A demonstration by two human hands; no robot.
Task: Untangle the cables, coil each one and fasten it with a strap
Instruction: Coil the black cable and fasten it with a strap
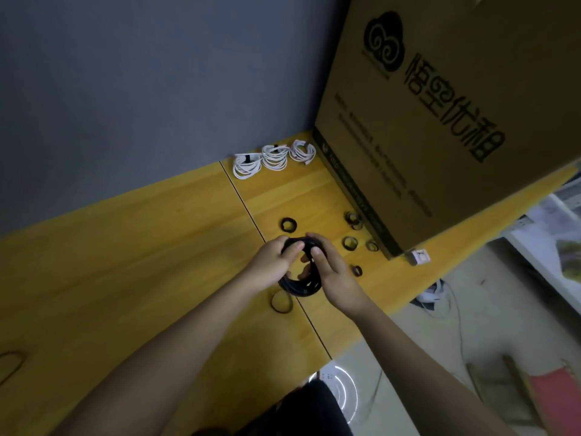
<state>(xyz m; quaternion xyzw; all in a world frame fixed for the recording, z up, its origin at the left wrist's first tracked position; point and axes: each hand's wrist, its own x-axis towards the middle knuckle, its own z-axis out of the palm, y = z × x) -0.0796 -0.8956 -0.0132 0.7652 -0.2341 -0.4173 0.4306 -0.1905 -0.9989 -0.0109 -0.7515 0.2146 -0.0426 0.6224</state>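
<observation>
A black cable coil hangs just above the yellow table, held between both hands. My left hand grips its upper left part with fingers curled over the loops. My right hand pinches the top of the coil from the right, thumb on the loops. Three white cable coils lie in a row at the back by the wall, at least two with a dark strap round them. Several black strap rings lie loose on the table beyond and right of the hands, and one larger loop sits below the coil.
A big printed cardboard box stands on the table's right side, close to the strap rings. A small white block lies at its near corner. A grey wall bounds the far edge. Right of the table, the floor holds cables and clutter.
</observation>
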